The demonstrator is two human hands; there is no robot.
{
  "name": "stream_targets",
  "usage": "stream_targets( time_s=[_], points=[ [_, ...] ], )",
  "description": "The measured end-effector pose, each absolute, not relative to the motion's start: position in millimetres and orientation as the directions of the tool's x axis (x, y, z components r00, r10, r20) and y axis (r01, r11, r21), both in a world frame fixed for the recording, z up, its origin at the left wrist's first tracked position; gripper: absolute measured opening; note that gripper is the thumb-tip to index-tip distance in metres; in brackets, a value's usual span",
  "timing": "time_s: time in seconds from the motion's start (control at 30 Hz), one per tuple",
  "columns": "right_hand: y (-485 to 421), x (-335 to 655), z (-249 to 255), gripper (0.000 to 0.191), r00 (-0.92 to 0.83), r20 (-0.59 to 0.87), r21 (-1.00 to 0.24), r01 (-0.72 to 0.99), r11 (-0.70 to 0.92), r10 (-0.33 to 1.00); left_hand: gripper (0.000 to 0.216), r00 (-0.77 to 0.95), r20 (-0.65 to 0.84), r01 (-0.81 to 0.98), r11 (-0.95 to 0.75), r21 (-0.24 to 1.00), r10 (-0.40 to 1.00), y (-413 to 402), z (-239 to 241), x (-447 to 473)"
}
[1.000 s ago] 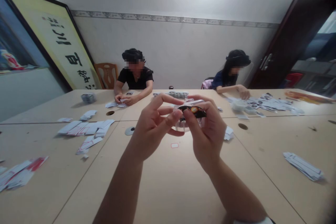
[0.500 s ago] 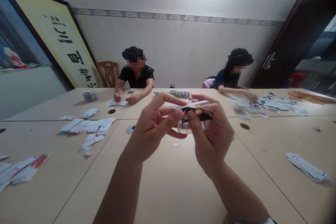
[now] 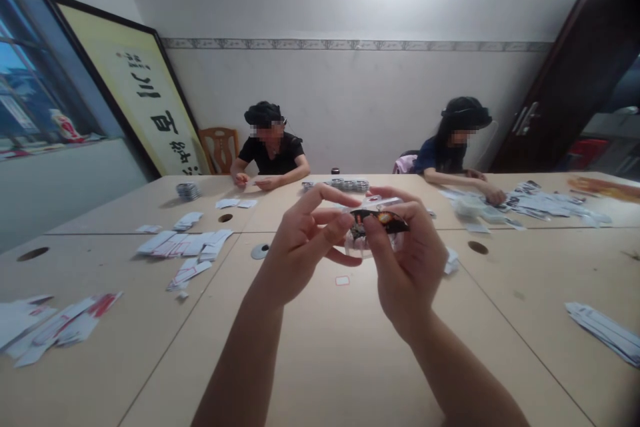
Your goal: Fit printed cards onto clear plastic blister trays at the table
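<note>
In the head view, a clear plastic case (image 3: 371,202) with a small hole in its top tab is held up between my hands above the table. Against its near side lies a dark printed card (image 3: 394,221) with an orange picture, looking slightly bowed. My left hand (image 3: 307,243) grips the case from the left, thumb at the card's left end and fingers curled around. The thumb of my right hand (image 3: 410,267) presses on the card's face while its fingers wrap behind the case. My fingers hide much of the case, and whether the card sits inside it I cannot tell.
Paper slips (image 3: 187,243) lie at the left, with more slips (image 3: 65,327) nearer. A folded paper stack (image 3: 603,330) is at the right. Two people sit opposite: one person (image 3: 273,153) handles paper, another person (image 3: 455,153) reaches into a card pile (image 3: 545,203). A small red-edged label (image 3: 342,281) lies below my hands.
The view has shifted, so the scene sits a little further right and lower. My hands keep nearly the same grip. The person across on the left has lifted a paper from the table.
</note>
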State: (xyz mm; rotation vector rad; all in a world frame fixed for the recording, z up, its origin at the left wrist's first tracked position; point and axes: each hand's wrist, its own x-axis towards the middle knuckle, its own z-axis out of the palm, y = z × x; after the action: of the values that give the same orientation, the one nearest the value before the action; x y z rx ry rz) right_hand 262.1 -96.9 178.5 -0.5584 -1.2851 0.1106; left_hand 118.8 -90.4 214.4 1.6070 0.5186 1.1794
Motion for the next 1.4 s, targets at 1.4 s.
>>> stream_targets(
  time_s=[1.4],
  points=[
    [-99.7, 260.8, 180.0, 0.010, 0.305, 0.867, -0.468, 0.232, 0.853, 0.393, 0.020, 0.412, 0.439, -0.201, -0.390, 0.899, 0.799, -89.0, 213.9, 119.2]
  ],
)
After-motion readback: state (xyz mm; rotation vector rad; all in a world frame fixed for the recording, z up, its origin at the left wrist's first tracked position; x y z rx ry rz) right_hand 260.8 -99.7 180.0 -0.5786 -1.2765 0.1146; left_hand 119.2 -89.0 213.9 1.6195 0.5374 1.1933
